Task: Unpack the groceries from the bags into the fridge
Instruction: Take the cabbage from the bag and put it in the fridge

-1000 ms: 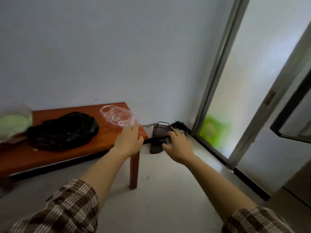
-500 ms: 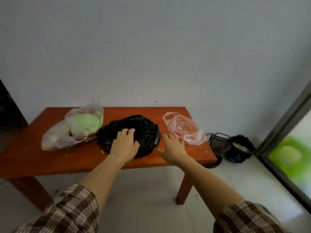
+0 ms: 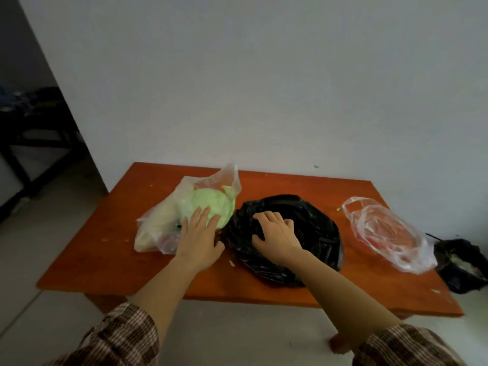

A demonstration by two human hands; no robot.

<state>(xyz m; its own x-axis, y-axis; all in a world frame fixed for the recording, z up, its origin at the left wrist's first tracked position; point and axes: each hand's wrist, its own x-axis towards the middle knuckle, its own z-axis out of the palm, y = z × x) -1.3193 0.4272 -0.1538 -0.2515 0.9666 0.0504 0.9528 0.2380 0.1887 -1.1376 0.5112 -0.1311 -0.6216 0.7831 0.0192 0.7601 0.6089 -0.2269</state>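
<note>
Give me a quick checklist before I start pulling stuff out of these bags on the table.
1. All bags rest on the table: ok.
2. Left hand at the clear bag with the cabbage, flat and open: ok.
3. Right hand on the black bag, fingers curled into the plastic: ok.
4. Contents of the black bag known: cannot tell.
5. Pink-tinted bag clear of the table edge: not ok, it lies at the right edge.
6. Fridge in view: not ok.

A plain home room; low wooden table [image 3: 264,289] centre frame against a bare white wall [image 3: 264,75]; tiled floor [image 3: 237,336] below.
</note>
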